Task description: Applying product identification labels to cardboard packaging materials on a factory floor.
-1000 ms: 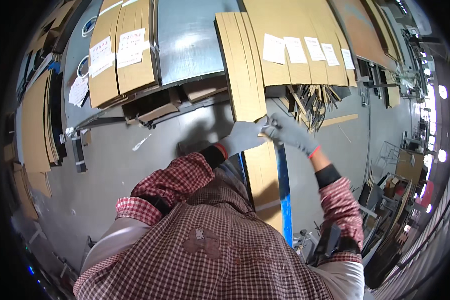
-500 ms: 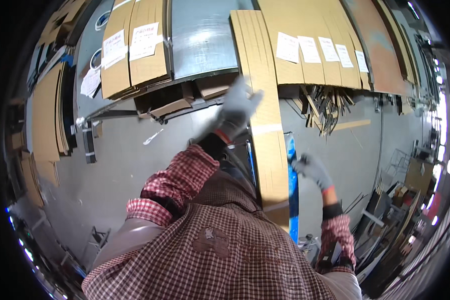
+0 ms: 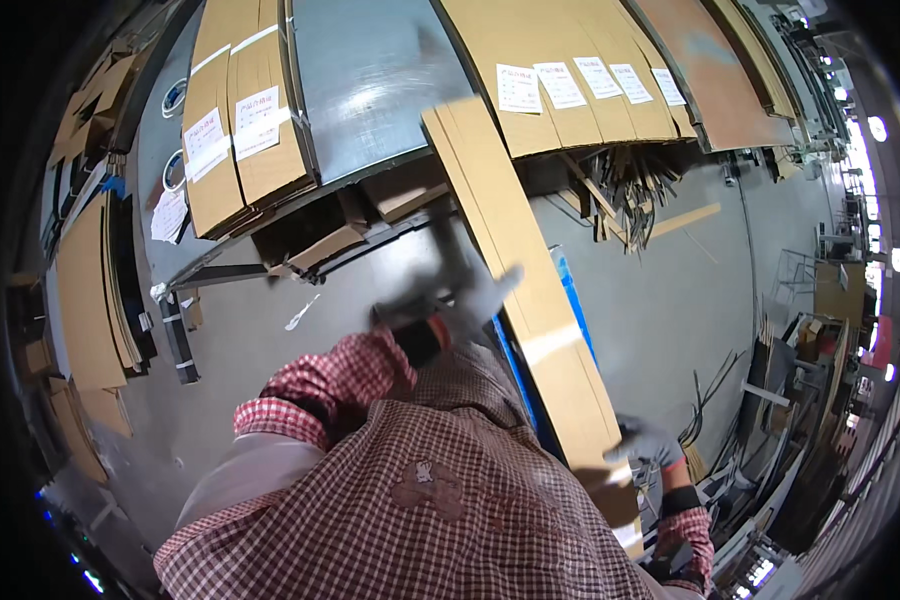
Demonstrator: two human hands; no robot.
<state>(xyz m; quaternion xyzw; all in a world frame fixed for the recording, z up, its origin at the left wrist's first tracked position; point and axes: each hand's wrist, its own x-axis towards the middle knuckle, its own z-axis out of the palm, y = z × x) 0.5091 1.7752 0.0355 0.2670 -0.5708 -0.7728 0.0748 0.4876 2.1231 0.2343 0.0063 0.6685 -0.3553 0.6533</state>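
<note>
A long, narrow cardboard bundle [image 3: 500,220], bound with white bands, slants from the table's front edge down to my right side. My left hand [image 3: 482,303], in a grey glove and blurred, is at its left edge, with the thumb up over the top; the other fingers are hidden. Near the bundle's close end, my right hand [image 3: 648,441], also gloved, grips the right edge with fingers curled over it. Blue supports [image 3: 573,300] show beneath the bundle on both sides.
Ahead, a metal table [image 3: 370,90] bears stacked cardboard packs [image 3: 570,120] with white labels, and more packs [image 3: 260,165] to the left. Thin strips [image 3: 625,195] hang below the table's edge. Cardboard sheets [image 3: 90,290] lean at far left; frames and scrap [image 3: 800,400] lie at right.
The bundle has come toward me off the table and swung, its far end leftward and near end rightward. My left hand has drawn back along it; my right hand has moved onto its near end.
</note>
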